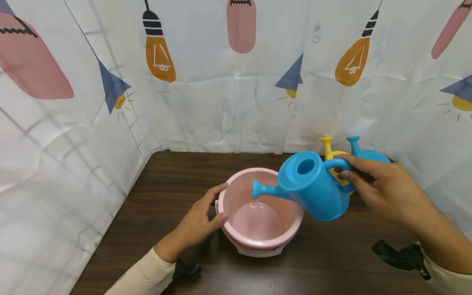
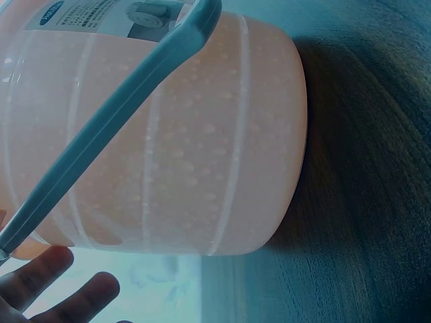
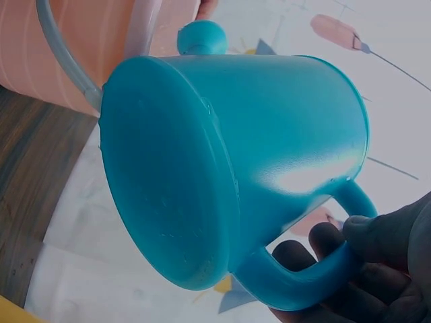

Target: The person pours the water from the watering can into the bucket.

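Observation:
My right hand (image 1: pixel 387 190) grips the handle of a blue watering can (image 1: pixel 318 192). The can hangs tilted, with its spout (image 1: pixel 267 190) over a pink bucket (image 1: pixel 295 223). A thin stream of water runs from the spout into the bucket, where shallow water ripples. In the right wrist view, the can's wet base (image 3: pixel 165 175) faces the camera, and fingers and thumb wrap the handle (image 3: pixel 296 286). My left hand (image 1: pixel 195 225) rests against the bucket's left rim with fingers and thumb spread. Its separated fingers (image 2: pixel 81 296) show beside the bucket wall in the left wrist view.
Behind the held can stand a yellow watering can (image 1: pixel 327 143) and another blue one (image 1: pixel 372 155), both partly hidden. The bucket's pale handle (image 1: pixel 259 252) hangs down its near side. A dark wooden table (image 1: pixel 324 262) meets a patterned white curtain (image 1: pixel 221 114) at the back and left.

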Motion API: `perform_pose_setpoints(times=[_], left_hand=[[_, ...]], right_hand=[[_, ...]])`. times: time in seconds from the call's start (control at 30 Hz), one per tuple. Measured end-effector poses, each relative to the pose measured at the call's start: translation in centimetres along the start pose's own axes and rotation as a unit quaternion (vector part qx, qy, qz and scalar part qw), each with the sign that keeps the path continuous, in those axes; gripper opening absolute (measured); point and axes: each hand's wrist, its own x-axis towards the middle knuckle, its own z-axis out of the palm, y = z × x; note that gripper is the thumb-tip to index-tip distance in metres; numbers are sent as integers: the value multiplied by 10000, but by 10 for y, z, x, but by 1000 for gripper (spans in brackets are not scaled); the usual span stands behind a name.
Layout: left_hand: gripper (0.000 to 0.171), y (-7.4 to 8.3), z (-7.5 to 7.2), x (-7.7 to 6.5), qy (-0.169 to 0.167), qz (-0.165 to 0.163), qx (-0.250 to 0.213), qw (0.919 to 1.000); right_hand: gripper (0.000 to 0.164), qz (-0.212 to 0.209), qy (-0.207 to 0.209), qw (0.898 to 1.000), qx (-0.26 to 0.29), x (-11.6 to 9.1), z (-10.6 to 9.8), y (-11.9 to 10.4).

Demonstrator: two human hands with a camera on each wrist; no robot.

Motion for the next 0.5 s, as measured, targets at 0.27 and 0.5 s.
perform_pose_setpoints(times=[0.27,0.5], left_hand=[[69,1,0,0,-3,-37,50,10000],[69,0,0,0,14,-20,33,10000]], right_hand=[[47,-6,-6,10000,-11,1,0,0],[47,-17,-9,10000,3,1,0,0]])
